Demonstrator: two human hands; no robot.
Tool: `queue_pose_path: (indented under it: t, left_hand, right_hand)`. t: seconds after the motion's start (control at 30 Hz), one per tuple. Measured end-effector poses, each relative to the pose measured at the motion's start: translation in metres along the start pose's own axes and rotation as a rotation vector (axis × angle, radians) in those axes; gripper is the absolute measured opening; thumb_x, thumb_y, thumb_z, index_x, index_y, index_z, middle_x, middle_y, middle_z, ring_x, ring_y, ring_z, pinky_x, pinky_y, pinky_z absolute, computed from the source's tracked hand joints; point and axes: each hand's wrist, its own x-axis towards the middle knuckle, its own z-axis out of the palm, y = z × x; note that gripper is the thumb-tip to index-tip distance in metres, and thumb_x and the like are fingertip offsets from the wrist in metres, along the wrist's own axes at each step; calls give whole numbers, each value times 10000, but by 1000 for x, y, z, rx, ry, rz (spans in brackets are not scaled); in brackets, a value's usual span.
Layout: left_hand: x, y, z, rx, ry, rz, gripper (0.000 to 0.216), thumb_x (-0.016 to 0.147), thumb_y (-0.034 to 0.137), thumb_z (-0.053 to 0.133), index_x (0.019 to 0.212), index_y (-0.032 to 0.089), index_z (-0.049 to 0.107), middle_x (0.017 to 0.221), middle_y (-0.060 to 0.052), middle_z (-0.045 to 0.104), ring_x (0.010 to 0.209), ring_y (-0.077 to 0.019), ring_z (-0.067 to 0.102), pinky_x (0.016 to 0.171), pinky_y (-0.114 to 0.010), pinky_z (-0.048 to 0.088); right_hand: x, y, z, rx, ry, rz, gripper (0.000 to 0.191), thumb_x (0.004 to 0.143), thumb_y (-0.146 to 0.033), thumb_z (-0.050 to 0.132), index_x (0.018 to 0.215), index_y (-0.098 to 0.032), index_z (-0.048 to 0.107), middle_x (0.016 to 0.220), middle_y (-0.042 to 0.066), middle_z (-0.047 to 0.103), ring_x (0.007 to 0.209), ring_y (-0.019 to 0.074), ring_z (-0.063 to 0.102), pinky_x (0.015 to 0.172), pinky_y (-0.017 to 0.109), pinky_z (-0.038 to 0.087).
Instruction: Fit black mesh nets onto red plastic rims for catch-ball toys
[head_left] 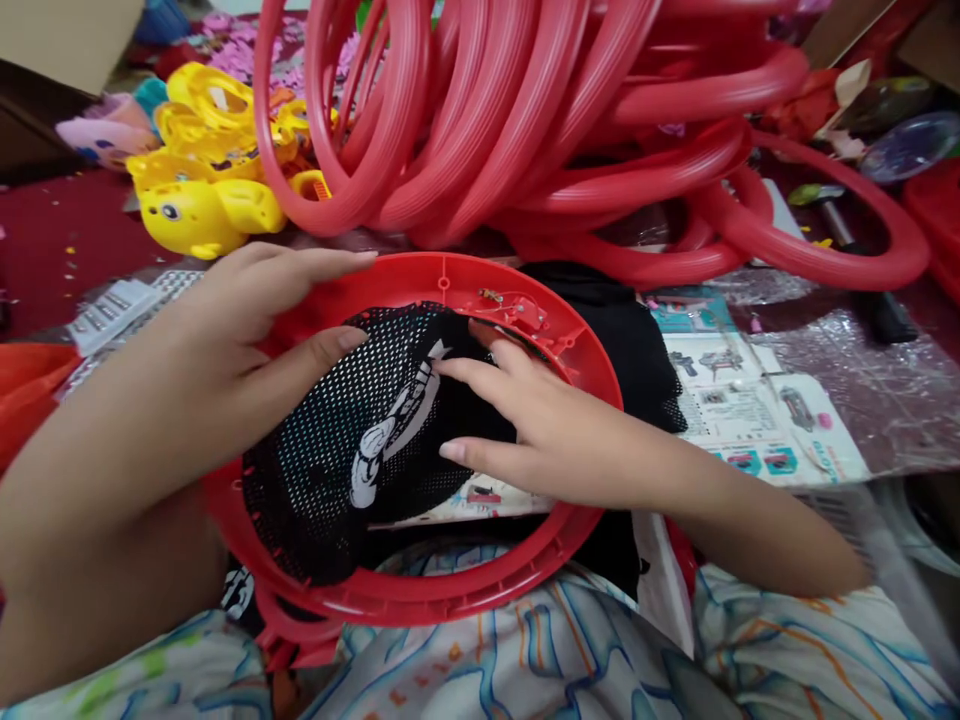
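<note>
A red plastic ring (480, 600) rests on my lap, its inner side facing up with small pegs along it. Black mesh netting (315, 450) with a white printed emblem is stretched over the left and upper part of the ring. My left hand (217, 340) is over the ring's left rim, index finger and thumb stretched out and apart. Inside the ring, my right hand (517, 420) touches the netting close to the upper right rim, fingers spread. A small red part with thin wires (521, 310) sits on the ring's inner wall beside my right fingertips.
Several red ribbed hoops (510, 130) are piled behind the ring. Yellow plastic animal-shaped parts (202, 210) lie at the left. More black fabric (615, 340) and a printed cardboard sheet (780, 430) lie at the right, with a black-handled tool (889, 315) beyond.
</note>
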Motion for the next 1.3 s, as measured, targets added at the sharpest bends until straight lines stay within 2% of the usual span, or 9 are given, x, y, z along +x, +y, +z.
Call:
queue_pose_path:
  t: [0.2, 0.33, 0.43, 0.6, 0.77, 0.9, 1.07, 1.2, 1.3]
  left_hand:
    - [-4, 0, -6, -7, -53, -6, 510, 936, 470, 502, 1403, 265, 528, 1282, -24, 611, 1154, -241, 586, 1023, -361, 475]
    - [-3, 6, -5, -26, -65, -9, 494, 942, 463, 504, 1407, 298, 523, 1304, -28, 584, 1205, -262, 548, 1056, -377, 445]
    - [0, 6, -3, -38, -75, -10, 480, 934, 421, 524, 1368, 218, 562, 1271, -59, 604, 1191, -245, 560, 1064, -357, 448]
    - [-1, 2, -4, -63, -79, 21, 479, 946, 380, 544, 1387, 193, 532, 1310, -55, 594, 1199, -210, 564, 1071, -320, 441]
    - [-3, 4, -4, -82, -71, 6, 458, 951, 394, 525, 1375, 221, 538, 1335, -54, 591, 1235, -230, 560, 1074, -358, 443]
    - [2, 2, 2, -111, -74, -27, 472, 925, 412, 532, 1339, 189, 570, 1332, -89, 607, 1228, -263, 567, 1048, -414, 459]
    - [8, -18, 8, -155, -129, -89, 455, 942, 351, 531, 1357, 166, 522, 1342, -100, 604, 1176, -221, 593, 1035, -364, 481]
    - [10, -33, 9, -148, -214, -58, 528, 947, 406, 539, 1440, 253, 427, 1420, -57, 559, 1119, -191, 618, 937, -292, 519]
    - [16, -34, 9, -62, -272, -60, 600, 907, 558, 560, 1419, 258, 470, 1382, -53, 596, 1133, -230, 603, 966, -331, 492]
  right_hand:
    - [5, 3, 4, 12, 50, -19, 777, 884, -421, 650, 1556, -267, 292, 1637, 149, 130, 1534, 424, 68, 1207, 642, 198]
    - [4, 4, 2, 123, 49, -121, 662, 903, -427, 634, 1494, -232, 411, 1568, 160, 308, 1488, 336, 301, 1187, 565, 323]
    - [1, 4, 1, 132, 82, -179, 534, 897, -401, 652, 1381, -200, 549, 1513, 153, 388, 1449, 287, 372, 1167, 506, 381]
    - [3, 6, 2, 154, 61, -16, 675, 897, -450, 642, 1501, -249, 418, 1427, 169, 474, 1344, 291, 496, 1085, 502, 465]
    - [8, 9, 1, 186, 3, -112, 588, 863, -413, 691, 1407, -252, 538, 1476, 117, 462, 1459, 274, 359, 1172, 472, 367]
    - [7, 8, 1, 174, 103, -169, 458, 867, -346, 692, 1282, -165, 617, 1308, 123, 571, 1241, 217, 554, 1057, 404, 470]
    - [0, 6, 5, 125, 340, -367, 108, 891, -200, 630, 963, -155, 698, 931, 41, 635, 952, 151, 617, 893, 314, 515]
    - [-1, 8, 8, 156, 496, -374, 215, 893, -58, 519, 983, -170, 679, 970, 29, 648, 876, 99, 627, 829, 242, 527]
    - [2, 10, 9, 115, 462, -306, 324, 870, -19, 464, 1046, -165, 693, 1085, 61, 661, 980, 124, 643, 869, 269, 537]
